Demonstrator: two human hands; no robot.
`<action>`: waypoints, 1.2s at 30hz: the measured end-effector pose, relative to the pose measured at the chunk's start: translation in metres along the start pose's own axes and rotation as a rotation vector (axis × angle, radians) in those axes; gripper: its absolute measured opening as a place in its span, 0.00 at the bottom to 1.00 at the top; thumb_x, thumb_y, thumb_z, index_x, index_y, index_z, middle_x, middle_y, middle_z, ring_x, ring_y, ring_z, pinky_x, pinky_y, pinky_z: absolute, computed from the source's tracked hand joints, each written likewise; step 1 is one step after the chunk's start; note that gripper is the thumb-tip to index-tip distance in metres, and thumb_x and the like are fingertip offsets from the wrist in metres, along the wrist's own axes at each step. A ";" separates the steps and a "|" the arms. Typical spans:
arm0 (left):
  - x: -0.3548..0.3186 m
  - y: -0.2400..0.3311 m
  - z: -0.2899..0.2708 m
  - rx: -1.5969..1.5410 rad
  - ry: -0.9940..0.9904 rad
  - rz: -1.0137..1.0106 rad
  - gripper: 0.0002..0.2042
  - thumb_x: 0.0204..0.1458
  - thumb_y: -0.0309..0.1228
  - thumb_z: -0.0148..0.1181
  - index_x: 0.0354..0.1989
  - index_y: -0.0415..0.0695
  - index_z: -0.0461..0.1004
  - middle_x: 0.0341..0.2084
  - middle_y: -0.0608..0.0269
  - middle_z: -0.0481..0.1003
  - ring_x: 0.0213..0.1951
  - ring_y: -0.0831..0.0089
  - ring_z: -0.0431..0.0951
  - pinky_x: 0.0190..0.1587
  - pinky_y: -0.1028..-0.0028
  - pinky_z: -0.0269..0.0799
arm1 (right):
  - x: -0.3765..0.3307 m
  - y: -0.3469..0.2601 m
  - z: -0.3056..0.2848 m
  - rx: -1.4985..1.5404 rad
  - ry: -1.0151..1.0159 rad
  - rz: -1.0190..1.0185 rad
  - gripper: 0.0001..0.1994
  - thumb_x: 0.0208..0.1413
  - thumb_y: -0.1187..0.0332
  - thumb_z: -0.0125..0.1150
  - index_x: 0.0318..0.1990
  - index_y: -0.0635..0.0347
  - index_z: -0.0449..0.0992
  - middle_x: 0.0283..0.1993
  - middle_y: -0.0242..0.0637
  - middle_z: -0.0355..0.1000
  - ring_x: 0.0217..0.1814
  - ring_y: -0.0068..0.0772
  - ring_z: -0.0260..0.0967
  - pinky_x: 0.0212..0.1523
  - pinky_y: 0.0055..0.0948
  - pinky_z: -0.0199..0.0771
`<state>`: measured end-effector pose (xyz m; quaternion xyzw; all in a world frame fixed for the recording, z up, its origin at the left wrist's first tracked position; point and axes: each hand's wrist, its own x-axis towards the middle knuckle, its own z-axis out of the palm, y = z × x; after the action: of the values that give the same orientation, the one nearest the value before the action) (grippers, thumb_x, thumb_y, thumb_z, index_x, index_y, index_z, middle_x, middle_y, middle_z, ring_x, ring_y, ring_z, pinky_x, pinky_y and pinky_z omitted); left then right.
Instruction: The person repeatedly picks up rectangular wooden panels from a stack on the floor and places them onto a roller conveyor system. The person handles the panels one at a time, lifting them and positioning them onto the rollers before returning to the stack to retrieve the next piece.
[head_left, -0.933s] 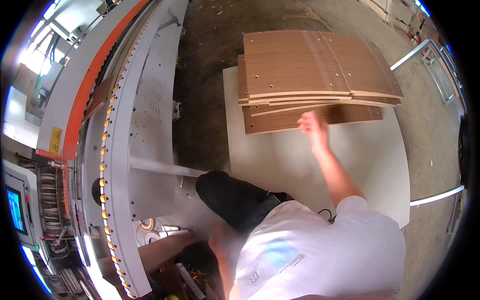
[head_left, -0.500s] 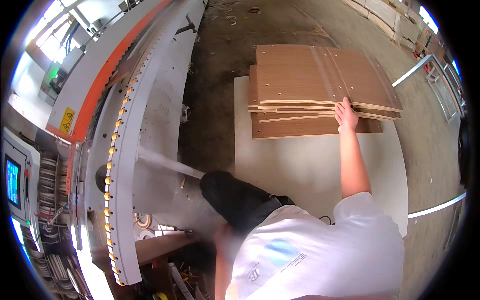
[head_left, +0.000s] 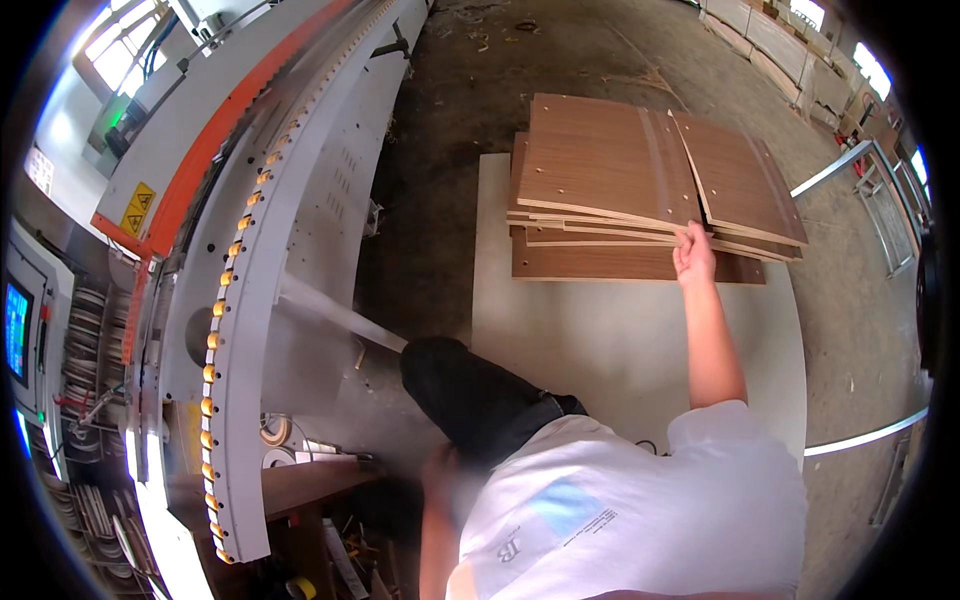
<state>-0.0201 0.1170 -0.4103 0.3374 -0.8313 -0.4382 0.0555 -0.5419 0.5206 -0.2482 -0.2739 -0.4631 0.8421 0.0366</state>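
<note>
My right hand (head_left: 695, 252) reaches forward, its fingers closed on the near right corner of a brown wood-grain panel (head_left: 605, 160). That panel lies on top of a pile and sits slightly turned. Beside it lies a second brown panel (head_left: 745, 180), a narrow wedge-shaped gap between them. Both have small drilled holes near their edges. More brown panels (head_left: 640, 264) lie underneath, unevenly stacked. My left hand (head_left: 440, 468) hangs low beside my dark-trousered leg, blurred, its fingers hidden.
The panels rest on a large pale board (head_left: 590, 350). A long grey machine with an orange stripe (head_left: 200, 180) and a row of yellow rollers (head_left: 227, 277) runs along the left. A metal frame (head_left: 885, 200) stands at the right. Offcuts and tools lie below the machine (head_left: 345, 550).
The near edge of the left top panel has swung a little, and the gap beside the right panel has opened. My right hand has moved slightly nearer to me with its corner.
</note>
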 end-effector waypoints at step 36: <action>-0.021 0.259 -0.132 -1.086 -0.159 0.184 0.24 0.58 0.34 0.69 0.58 0.33 0.74 0.52 0.58 0.79 0.54 0.73 0.76 0.58 0.69 0.71 | -0.243 0.132 0.042 0.050 -1.129 0.500 0.31 0.64 0.59 0.65 0.71 0.56 0.63 0.69 0.33 0.66 0.72 0.38 0.63 0.70 0.45 0.64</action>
<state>-0.0854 0.1397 -0.1270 0.1522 -0.5137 -0.8212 0.1965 -0.3313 0.3375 -0.2323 0.1149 -0.3130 0.8507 -0.4064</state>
